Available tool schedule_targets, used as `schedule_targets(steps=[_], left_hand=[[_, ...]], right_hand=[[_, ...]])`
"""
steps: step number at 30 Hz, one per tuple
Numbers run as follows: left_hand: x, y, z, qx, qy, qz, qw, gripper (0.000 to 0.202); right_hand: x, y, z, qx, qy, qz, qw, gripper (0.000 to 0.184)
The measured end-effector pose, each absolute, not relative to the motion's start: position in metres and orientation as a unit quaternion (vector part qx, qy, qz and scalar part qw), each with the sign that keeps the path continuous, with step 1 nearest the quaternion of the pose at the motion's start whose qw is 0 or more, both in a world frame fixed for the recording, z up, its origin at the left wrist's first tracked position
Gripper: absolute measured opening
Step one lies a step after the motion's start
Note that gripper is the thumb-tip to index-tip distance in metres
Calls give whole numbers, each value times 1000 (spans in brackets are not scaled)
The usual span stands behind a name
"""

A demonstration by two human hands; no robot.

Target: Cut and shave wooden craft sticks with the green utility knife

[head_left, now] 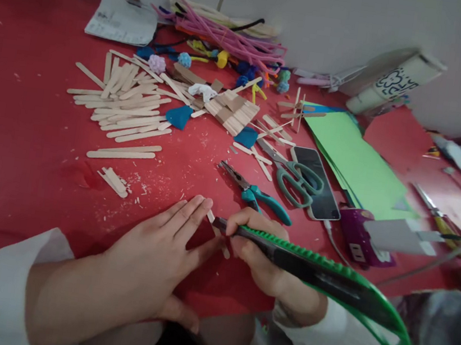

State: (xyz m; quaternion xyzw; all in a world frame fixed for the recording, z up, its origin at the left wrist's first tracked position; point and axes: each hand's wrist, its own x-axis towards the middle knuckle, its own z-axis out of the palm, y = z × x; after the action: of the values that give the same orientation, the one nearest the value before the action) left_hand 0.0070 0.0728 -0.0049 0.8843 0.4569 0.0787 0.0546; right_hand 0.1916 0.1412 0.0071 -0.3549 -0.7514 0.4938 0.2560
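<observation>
My left hand (161, 245) lies flat on the red table, fingers stretched out and pressing near a wooden craft stick (210, 216). Part of that stick is hidden by the fingers and the tool. In my right hand (260, 253) is a green-and-black tool (320, 266) with a ribbed green edge and a looped end. My fingers wrap round its narrow front part. The dark tip rests at the craft stick, beside my left forefinger; its exact edge is too small to make out. Just beyond my hands lie teal-handled pliers (255, 194).
Many loose craft sticks (125, 99) and wood shavings lie to the left and centre. Green-handled scissors (297, 184) overlap a phone (317, 189). Green paper sheets (356, 152) and a purple block (358, 234) with a charger are at right. Pink pipe cleaners (231, 34) line the wall.
</observation>
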Motion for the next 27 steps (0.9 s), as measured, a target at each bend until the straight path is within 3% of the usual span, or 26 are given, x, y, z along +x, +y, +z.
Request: schedule_targets(steps=[13,21,27], left_hand=[[6,76,-4,892,442,79,56,101],[1,79,-7,897,420,101,93,87],[1,78,-8,891,423,124,107,77]], right_hand=[[192,139,9,-263,-869,320,271,12],[187,142,19,-282,-846,357,278,18],[186,141,16,-257,-871,306,285,15]])
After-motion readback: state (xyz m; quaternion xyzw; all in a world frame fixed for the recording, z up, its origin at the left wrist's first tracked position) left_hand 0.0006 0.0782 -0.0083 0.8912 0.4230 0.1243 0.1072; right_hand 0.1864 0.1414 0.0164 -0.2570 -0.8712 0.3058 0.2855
